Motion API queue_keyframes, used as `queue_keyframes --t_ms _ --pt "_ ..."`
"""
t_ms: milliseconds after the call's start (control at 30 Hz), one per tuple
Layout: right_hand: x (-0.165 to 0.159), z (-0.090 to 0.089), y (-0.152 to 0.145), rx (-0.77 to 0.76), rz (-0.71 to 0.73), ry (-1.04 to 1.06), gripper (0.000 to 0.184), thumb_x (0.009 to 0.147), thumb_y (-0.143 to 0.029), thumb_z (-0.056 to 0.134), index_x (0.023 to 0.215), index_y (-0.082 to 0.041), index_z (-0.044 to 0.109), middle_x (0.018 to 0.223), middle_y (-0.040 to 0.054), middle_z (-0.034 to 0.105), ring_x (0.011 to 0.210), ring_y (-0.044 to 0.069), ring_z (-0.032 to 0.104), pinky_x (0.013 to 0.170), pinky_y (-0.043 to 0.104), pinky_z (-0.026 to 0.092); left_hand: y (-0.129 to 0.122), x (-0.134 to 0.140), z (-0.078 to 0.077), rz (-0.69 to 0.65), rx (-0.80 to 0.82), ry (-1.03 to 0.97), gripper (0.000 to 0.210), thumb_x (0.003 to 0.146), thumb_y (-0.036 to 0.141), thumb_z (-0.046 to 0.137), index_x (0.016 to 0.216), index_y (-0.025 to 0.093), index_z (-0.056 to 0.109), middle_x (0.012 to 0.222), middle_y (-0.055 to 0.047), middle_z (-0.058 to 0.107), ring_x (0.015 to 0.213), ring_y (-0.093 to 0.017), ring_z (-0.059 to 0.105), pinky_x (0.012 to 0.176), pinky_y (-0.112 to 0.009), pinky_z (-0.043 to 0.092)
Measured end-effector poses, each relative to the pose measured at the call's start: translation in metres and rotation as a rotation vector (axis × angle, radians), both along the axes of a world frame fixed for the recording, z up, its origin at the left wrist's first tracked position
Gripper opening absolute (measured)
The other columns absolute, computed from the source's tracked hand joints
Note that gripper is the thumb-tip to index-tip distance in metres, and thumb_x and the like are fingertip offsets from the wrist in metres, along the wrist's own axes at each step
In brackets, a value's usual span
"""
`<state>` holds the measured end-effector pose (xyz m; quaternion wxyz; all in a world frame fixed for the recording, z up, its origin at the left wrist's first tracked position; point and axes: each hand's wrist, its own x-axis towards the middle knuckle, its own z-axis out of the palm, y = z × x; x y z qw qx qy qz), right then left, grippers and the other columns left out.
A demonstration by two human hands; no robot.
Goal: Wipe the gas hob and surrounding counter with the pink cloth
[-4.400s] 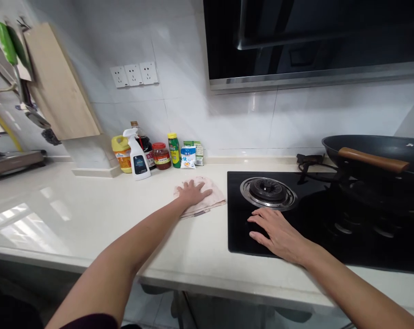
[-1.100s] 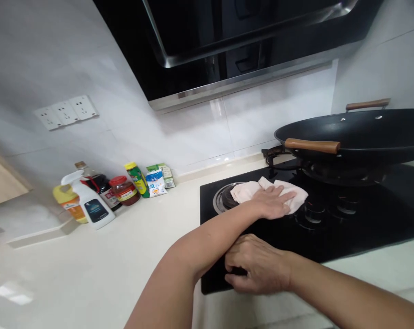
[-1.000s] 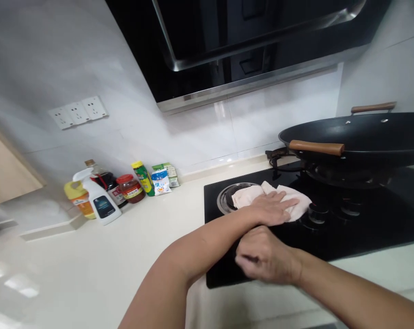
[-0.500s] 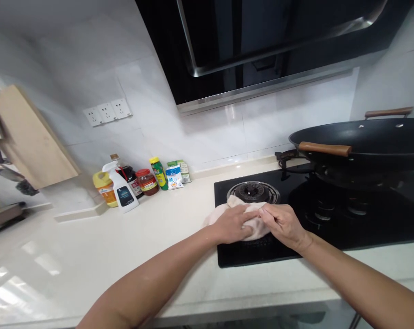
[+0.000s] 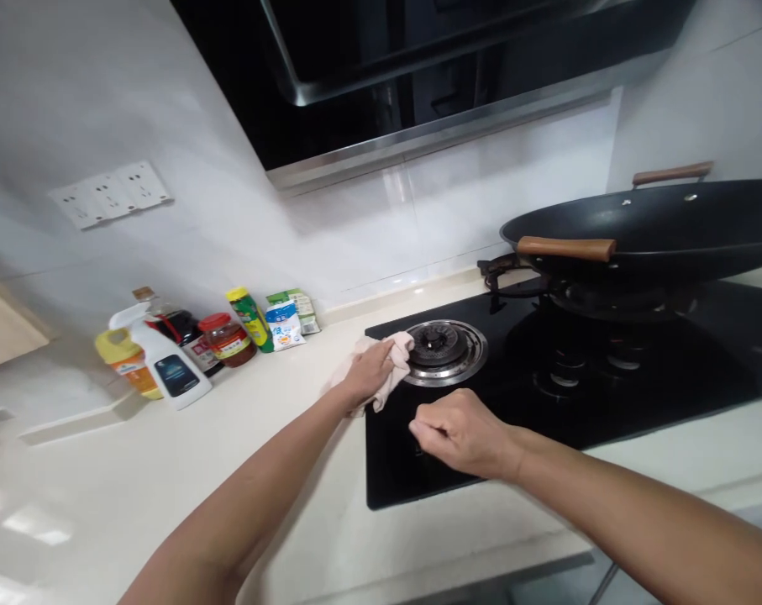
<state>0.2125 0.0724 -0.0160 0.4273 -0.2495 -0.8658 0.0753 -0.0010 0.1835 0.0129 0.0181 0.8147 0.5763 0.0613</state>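
Note:
My left hand presses a pale pink cloth down over the left edge of the black glass stove top. The cloth bunches under the fingers and touches the left side of the round burner with its shiny metal ring. My right hand hovers above the front of the stove top, apart from the cloth. Its fingers are curled into a fist, and whatever may be inside them is hidden.
A large black wok with wooden handles sits on the right burner. A white spray bottle, a red-lidded jar, a green shaker and seasoning packets stand along the wall. The range hood hangs above.
My left hand has slid the cloth left and away from the burner's front. My right hand has left the cloth and come nearer to me. The view has shifted right.

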Motion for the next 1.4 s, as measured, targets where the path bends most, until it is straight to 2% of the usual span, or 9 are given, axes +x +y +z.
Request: queue_keyframes --t_ms 200,367,533,700,867,1033,1133,1267,1400 --pt "-0.008 -0.002 -0.003 -0.084 0.038 -0.217 0.031 0.084 -0.028 0.059 0.058 -0.018 0.047 0.053 -0.0049 0.049 0.050 0.008 0.026 0.053 0.029 0.014 0.067 0.013 0.006 0.017 -0.045 0.060 0.060 0.098 0.031 0.027 0.158 0.023 0.026 0.165 -0.005 0.030 0.150 -0.025 0.031 0.121 -0.047 0.026" --pt "-0.009 0.000 -0.002 -0.103 -0.005 -0.311 0.025 0.085 -0.034 0.057 0.064 -0.020 0.053 0.057 -0.0054 0.055 0.050 0.009 0.033 0.052 0.029 0.014 0.113 0.041 0.018 -0.039 -0.110 0.087 0.064 0.098 0.036 0.028 0.160 0.023 0.022 0.167 -0.003 0.025 0.152 -0.023 0.025 0.121 -0.042 0.027" --pt "-0.008 0.005 0.001 -0.113 0.040 -0.416 0.023 0.091 -0.041 0.052 0.083 -0.023 0.063 0.071 -0.0040 0.067 0.057 0.012 0.048 0.050 0.029 0.017 0.155 0.087 0.020 -0.066 -0.166 0.117 0.069 0.096 0.040 0.032 0.161 0.021 0.020 0.167 -0.006 0.025 0.151 -0.027 0.029 0.118 -0.043 0.032" --pt "-0.005 0.013 0.004 -0.190 0.112 -0.474 0.025 0.093 -0.043 0.049 0.094 -0.024 0.066 0.079 -0.0020 0.071 0.066 0.015 0.059 0.051 0.029 0.022 0.180 0.148 0.016 -0.100 -0.199 0.174 0.074 0.093 0.041 0.034 0.161 0.019 0.016 0.170 -0.009 0.012 0.155 -0.032 0.014 0.121 -0.054 0.021" --pt "-0.004 0.017 0.007 -0.253 0.141 -0.487 0.024 0.092 -0.042 0.052 0.097 -0.024 0.068 0.086 -0.0013 0.074 0.075 0.016 0.065 0.055 0.029 0.028 0.162 0.207 0.013 -0.201 -0.224 0.215 0.068 0.098 0.043 0.027 0.162 0.028 0.012 0.171 -0.004 0.001 0.156 -0.033 0.005 0.119 -0.069 0.007" --pt "-0.004 0.018 0.008 -0.330 0.175 -0.499 0.023 0.090 -0.042 0.054 0.085 -0.024 0.067 0.082 -0.0031 0.072 0.069 0.014 0.061 0.058 0.028 0.030 0.119 0.249 0.012 -0.336 -0.248 0.222 0.067 0.099 0.043 0.025 0.162 0.032 0.006 0.171 -0.001 -0.005 0.156 -0.029 -0.002 0.119 -0.070 0.005" --pt "-0.002 0.013 0.007 -0.292 0.152 -0.451 0.023 0.088 -0.045 0.056 0.085 -0.024 0.065 0.075 -0.0048 0.068 0.066 0.012 0.057 0.057 0.027 0.029 0.091 0.254 0.012 -0.402 -0.257 0.234 0.067 0.099 0.042 0.027 0.162 0.032 0.005 0.171 -0.001 -0.006 0.156 -0.028 -0.002 0.120 -0.068 0.007" --pt "0.000 0.005 0.002 -0.192 0.129 -0.365 0.022 0.085 -0.046 0.060 0.081 -0.024 0.063 0.063 -0.0074 0.060 0.057 0.010 0.048 0.057 0.027 0.028 0.053 0.245 0.011 -0.492 -0.254 0.246 0.067 0.099 0.042 0.027 0.162 0.033 0.005 0.171 0.001 -0.007 0.156 -0.026 -0.005 0.121 -0.066 0.003" --pt "-0.003 -0.003 -0.002 0.016 0.173 -0.284 0.028 0.083 -0.045 0.061 0.068 -0.022 0.063 0.056 -0.0053 0.055 0.052 0.010 0.042 0.053 0.029 0.026 0.015 0.233 0.006 -0.566 -0.236 0.210 0.065 0.101 0.045 0.023 0.162 0.030 0.007 0.171 -0.001 -0.005 0.156 -0.027 -0.003 0.121 -0.065 0.003"
